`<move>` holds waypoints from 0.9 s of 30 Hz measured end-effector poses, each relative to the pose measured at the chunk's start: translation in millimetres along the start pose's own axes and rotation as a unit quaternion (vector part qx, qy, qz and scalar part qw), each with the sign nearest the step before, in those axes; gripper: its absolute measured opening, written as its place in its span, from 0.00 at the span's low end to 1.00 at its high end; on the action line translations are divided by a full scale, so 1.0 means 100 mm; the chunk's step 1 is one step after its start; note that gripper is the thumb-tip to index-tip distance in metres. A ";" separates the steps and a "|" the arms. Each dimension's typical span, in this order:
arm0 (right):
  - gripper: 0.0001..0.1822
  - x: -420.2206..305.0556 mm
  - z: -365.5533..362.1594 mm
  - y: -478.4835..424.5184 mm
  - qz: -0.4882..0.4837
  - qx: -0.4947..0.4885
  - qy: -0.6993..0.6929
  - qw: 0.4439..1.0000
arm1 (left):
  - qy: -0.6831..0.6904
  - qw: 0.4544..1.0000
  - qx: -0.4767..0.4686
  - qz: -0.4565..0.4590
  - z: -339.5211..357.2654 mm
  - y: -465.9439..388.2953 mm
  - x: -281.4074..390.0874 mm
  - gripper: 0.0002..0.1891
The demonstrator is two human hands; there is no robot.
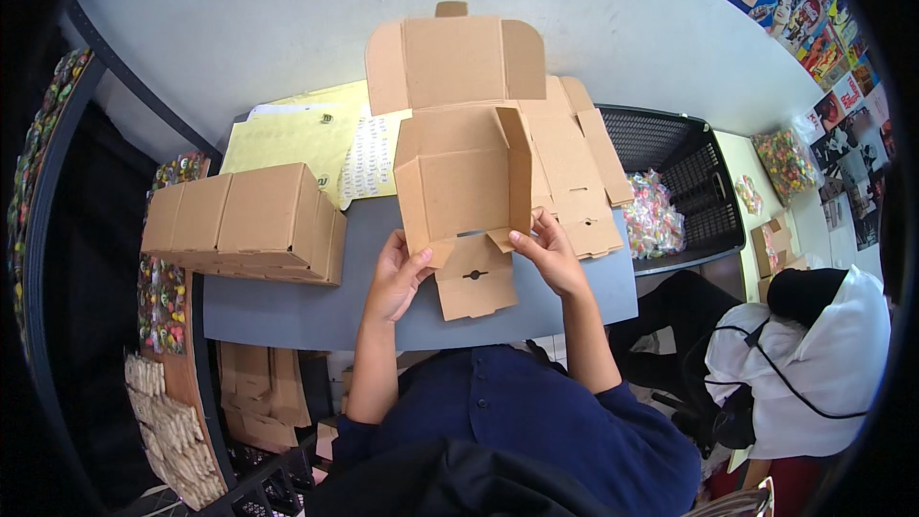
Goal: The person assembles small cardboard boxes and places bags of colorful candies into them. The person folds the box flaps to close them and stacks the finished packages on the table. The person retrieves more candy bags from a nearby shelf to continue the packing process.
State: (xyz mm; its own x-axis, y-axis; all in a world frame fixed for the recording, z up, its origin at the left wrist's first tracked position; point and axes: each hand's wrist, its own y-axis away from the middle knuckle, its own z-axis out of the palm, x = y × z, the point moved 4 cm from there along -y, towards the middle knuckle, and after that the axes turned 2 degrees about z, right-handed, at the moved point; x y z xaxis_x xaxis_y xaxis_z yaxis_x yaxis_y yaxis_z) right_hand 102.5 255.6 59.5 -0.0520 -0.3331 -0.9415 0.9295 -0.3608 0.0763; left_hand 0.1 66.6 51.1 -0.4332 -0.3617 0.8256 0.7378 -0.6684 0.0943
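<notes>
A partly folded cardboard mailer box is held up above the grey table, its lid panel spread out at the far end. My left hand pinches the near left corner of the box, thumb on a small tab. With thumb and fingers, my right hand grips the near right corner, where the side wall stands raised and a tab bends inward. The near flap, which has a slot with a round hole, hangs down between my hands. Behind the box on the right lie flat cardboard blanks.
Closed cardboard boxes stand stacked at the left. Yellow sticker sheets lie behind them. At the right is a black plastic crate with wrapped candies. A person in white sits close by on the right.
</notes>
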 end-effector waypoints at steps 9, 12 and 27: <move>0.13 0.11 0.04 -0.02 -0.072 0.026 0.144 0.987 | -0.028 0.999 0.002 0.017 -0.13 -0.08 -0.01 0.20; 0.13 0.02 0.21 0.03 0.001 0.025 0.020 0.999 | 0.022 0.999 0.014 0.023 -0.21 -0.11 -0.07 0.21; 0.13 0.14 0.21 0.06 -0.006 0.024 -0.065 0.998 | -0.153 0.984 -0.043 0.078 -0.08 -0.02 -0.09 0.35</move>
State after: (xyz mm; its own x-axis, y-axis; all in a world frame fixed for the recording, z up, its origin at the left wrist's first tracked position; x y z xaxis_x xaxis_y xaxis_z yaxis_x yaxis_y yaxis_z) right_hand 99.2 230.4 53.5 -0.1131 -0.4366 -0.8925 0.9098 -0.4065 0.0836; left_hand -1.7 66.0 39.6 -0.1322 -0.2617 0.9560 0.7304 -0.6777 -0.0845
